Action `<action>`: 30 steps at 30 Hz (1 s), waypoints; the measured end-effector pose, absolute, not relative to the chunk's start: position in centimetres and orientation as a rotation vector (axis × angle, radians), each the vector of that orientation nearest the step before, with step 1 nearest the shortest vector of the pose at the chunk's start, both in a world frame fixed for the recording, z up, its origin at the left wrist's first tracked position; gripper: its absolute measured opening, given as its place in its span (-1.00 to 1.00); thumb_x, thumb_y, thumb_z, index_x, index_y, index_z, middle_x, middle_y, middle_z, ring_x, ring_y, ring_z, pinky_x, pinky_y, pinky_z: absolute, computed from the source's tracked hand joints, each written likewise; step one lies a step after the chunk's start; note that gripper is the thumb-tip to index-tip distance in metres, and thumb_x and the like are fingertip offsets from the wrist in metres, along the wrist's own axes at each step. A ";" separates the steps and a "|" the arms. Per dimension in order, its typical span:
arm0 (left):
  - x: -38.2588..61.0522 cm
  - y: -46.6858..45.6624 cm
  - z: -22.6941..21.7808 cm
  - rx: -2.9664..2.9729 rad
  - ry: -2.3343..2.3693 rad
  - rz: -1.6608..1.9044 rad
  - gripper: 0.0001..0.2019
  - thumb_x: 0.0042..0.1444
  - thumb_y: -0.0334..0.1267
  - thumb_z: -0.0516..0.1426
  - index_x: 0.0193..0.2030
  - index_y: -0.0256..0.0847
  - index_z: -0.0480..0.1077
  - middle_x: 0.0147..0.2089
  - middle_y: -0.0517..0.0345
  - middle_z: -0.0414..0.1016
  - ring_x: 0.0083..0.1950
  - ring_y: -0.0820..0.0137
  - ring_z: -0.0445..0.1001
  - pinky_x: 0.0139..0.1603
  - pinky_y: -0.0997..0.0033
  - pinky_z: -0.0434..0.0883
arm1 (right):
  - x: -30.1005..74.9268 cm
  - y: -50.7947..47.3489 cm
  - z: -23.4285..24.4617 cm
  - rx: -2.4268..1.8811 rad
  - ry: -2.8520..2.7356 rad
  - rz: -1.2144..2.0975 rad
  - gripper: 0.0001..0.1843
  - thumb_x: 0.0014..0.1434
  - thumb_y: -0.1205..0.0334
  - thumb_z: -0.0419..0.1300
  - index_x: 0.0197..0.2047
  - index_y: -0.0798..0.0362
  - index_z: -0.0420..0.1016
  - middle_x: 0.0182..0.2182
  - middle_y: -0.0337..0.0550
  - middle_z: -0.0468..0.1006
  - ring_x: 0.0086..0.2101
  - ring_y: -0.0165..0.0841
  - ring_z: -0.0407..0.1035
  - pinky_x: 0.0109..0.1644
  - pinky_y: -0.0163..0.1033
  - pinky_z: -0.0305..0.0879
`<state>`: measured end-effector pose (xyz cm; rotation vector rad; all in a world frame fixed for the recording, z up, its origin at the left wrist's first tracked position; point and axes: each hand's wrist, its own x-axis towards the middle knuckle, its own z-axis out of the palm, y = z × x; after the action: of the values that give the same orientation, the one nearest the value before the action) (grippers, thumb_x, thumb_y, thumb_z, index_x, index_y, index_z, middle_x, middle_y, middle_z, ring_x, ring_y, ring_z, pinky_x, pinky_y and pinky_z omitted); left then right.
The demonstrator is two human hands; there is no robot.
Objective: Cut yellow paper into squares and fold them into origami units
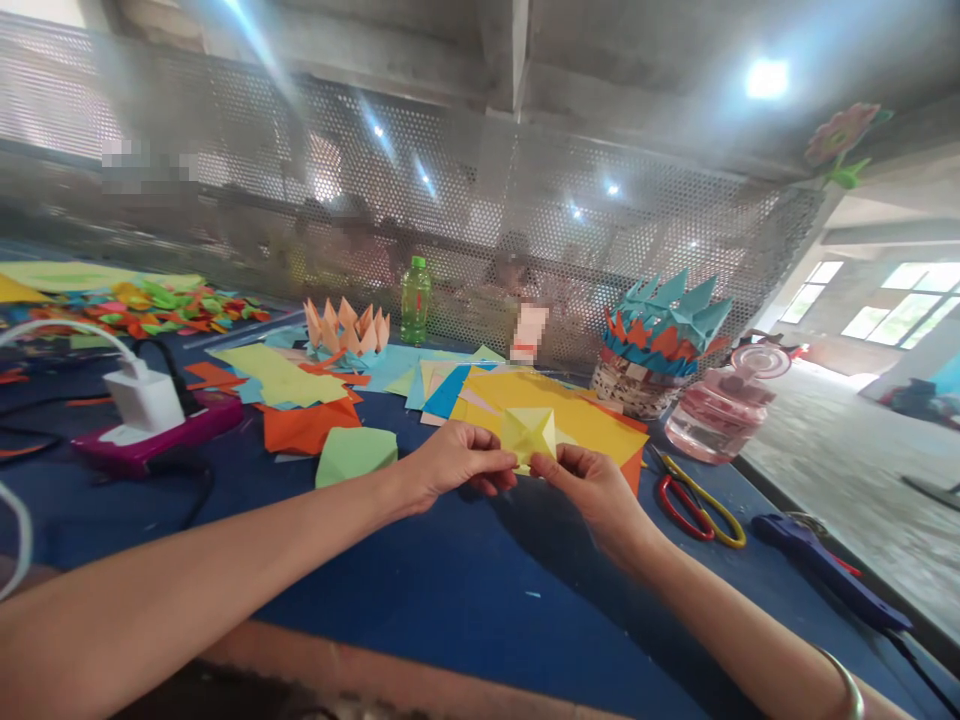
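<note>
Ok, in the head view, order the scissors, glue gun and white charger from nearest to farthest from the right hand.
From the right hand:
1. Scissors, just to its right.
2. Glue gun, farther right, near the table's edge.
3. White charger, far off to the left.

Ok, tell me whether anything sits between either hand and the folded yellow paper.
Nothing visible does: the left hand and right hand both touch the folded yellow paper directly.
</note>
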<state>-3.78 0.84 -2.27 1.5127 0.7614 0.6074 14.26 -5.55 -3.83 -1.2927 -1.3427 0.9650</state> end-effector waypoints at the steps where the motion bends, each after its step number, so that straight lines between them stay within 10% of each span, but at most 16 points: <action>1: -3.8 0.9 -2.3 1.518 0.762 0.605 -0.76 -0.02 -0.13 0.26 -0.49 -0.30 0.45 -0.44 0.10 0.55 -0.44 0.48 0.47 -0.38 0.51 0.38 | 14.3 -5.5 -3.9 -1.291 -1.332 0.971 -0.55 -0.01 -0.15 0.27 -0.48 0.12 0.40 -0.61 -0.31 0.32 -0.59 -0.51 0.05 -0.52 -0.34 -0.10; 30: -3.9 1.0 -2.8 1.635 0.737 0.651 -0.66 -0.07 0.00 0.26 -0.48 -0.29 0.40 -0.46 0.13 0.51 -0.45 0.46 0.45 -0.42 0.48 0.40 | 13.9 -5.5 -3.7 -1.287 -1.453 0.912 -0.56 0.02 -0.07 0.27 -0.28 0.19 0.54 -0.40 -0.14 0.51 -0.41 -0.39 0.26 -0.33 -0.30 0.10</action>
<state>-3.86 1.02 -2.80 1.6349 0.7370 0.6510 13.90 -5.55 -3.71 -1.2875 -1.4527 0.9116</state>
